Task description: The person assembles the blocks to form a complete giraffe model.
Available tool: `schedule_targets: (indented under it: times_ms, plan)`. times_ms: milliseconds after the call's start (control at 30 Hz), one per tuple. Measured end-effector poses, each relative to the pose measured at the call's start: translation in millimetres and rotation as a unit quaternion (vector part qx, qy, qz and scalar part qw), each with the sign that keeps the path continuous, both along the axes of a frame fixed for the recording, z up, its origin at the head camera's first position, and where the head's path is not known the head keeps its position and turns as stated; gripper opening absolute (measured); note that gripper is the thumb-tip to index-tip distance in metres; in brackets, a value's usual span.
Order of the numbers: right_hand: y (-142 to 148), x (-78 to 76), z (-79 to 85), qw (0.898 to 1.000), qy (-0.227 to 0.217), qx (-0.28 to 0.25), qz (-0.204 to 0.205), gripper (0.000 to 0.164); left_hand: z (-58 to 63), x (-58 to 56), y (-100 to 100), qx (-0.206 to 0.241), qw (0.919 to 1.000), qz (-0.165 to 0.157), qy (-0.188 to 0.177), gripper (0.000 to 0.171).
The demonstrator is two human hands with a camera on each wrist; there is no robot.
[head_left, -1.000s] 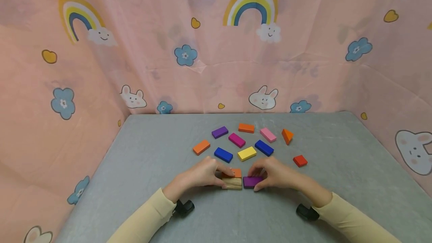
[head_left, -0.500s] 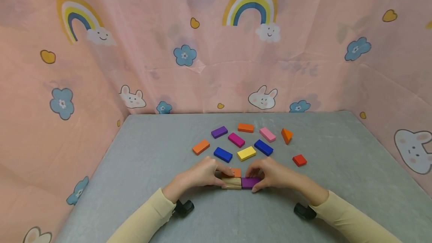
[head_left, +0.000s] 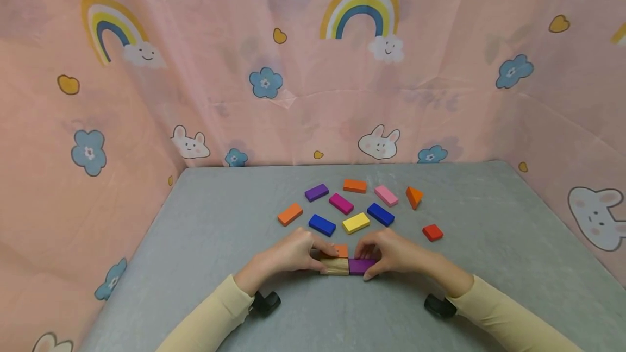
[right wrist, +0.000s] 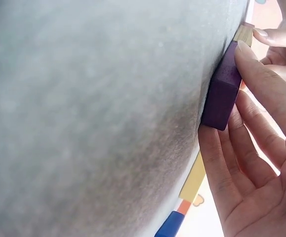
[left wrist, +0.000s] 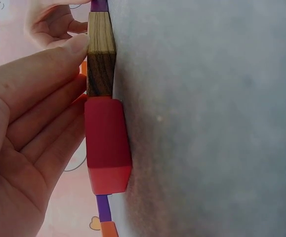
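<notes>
My right hand pinches a purple block between thumb and fingers. Its left end meets a wood-grain block on the table. With thumb at the near side and fingers on the far side, my left hand holds the wood-grain block and an orange block lying behind it. The fingers partly cover the orange block. In the left wrist view a red block sits beside the wood-grain one, under the left palm; the left hand hides it in the head view.
Beyond the hands lie loose blocks: two blue, one a blue block, a yellow block, a magenta block, a pink block and others. An orange triangle and a red block lie right. A patterned curtain surrounds the table.
My right hand has slid the purple block left, closing the small gap to the wood-grain block. The left hand has stayed in place; the loose blocks have not moved on the table.
</notes>
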State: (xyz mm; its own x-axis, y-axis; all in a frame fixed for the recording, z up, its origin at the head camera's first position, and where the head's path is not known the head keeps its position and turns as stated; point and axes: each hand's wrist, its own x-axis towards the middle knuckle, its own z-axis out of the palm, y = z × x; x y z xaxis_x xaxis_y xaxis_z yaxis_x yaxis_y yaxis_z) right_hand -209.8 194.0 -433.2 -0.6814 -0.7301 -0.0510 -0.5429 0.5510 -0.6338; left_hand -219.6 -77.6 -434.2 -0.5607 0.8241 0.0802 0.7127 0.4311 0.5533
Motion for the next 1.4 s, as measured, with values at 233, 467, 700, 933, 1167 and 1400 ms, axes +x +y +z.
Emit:
schedule_targets:
  times_ms: [233,467,700,933,1167,1400]
  plan:
    - [-1.6,0.2,0.8,1.000,0.003,-0.001,0.003,0.032,1.0,0.5,-0.3,0.000,1.0000,0.001,-0.001,0.036]
    - [-2.1,-1.0,2.4,1.000,0.000,-0.006,0.007,0.034,2.9,1.2,-0.7,-0.002,1.0000,0.007,0.002,0.035]
    - [3.9,-17.5,15.4,0.999,-0.011,-0.047,-0.023,0.035,2.7,0.5,-1.3,0.001,1.0000,0.002,0.003,0.035]
    - [10.0,-46.8,24.9,0.993,0.081,-0.047,-0.075,0.034,0.5,-1.6,-1.8,0.002,1.0000,-0.001,-0.002,0.035]
    - [9.3,-63.1,18.0,0.991,0.106,-0.012,-0.080,0.039,-1.0,-2.6,-0.5,-0.004,1.0000,-0.001,-0.004,0.036]
    - [5.9,-68.8,12.4,0.993,0.090,0.012,-0.078,0.039,-2.1,-2.9,-0.7,-0.002,1.0000,-0.001,0.000,0.036]
